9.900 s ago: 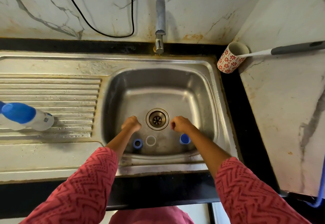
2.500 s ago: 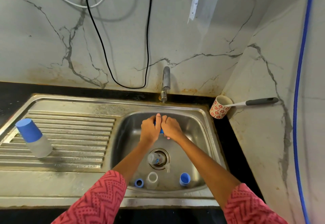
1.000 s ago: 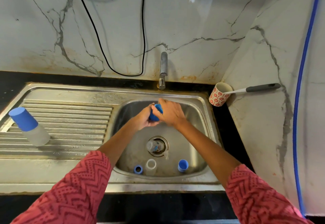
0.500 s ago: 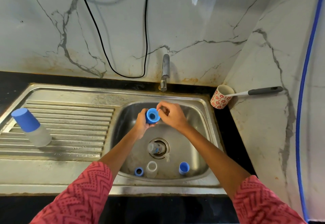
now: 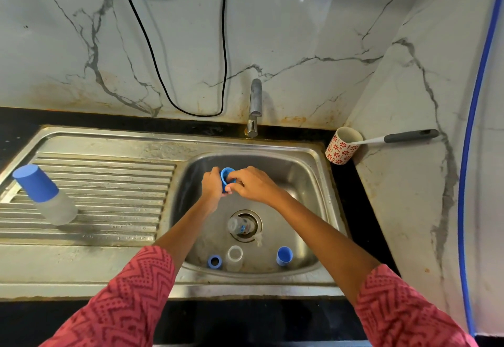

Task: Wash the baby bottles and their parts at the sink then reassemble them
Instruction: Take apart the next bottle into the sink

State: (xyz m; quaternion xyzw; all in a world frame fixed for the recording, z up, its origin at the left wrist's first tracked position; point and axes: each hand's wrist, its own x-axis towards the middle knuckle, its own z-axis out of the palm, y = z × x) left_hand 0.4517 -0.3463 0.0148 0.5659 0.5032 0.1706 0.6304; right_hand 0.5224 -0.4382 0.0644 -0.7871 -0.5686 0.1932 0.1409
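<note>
Over the back of the steel sink basin (image 5: 305, 172), my left hand (image 5: 212, 184) grips a blue bottle collar ring (image 5: 225, 177) from its left side. My right hand (image 5: 252, 184) pinches the ring's right rim, fingers reaching into its opening. A clear bottle (image 5: 240, 225) stands on the drain. Along the basin's front wall stand a blue ring (image 5: 214, 261), a clear cap (image 5: 235, 256) and a blue cap (image 5: 284, 256). A capped bottle (image 5: 45, 194) with a blue cover stands on the ribbed drainboard at the left.
The tap (image 5: 255, 106) rises behind the basin; no water stream shows. A patterned mug (image 5: 343, 149) with a grey-handled brush (image 5: 409, 136) sits in the right corner. A black cable (image 5: 174, 74) hangs on the marble wall. A blue hose (image 5: 471, 128) runs down the right.
Both hands stay together under the tap with the blue ring. The ring has turned in my left hand and my right fingers have moved onto its rim. The camera view shifted slightly.
</note>
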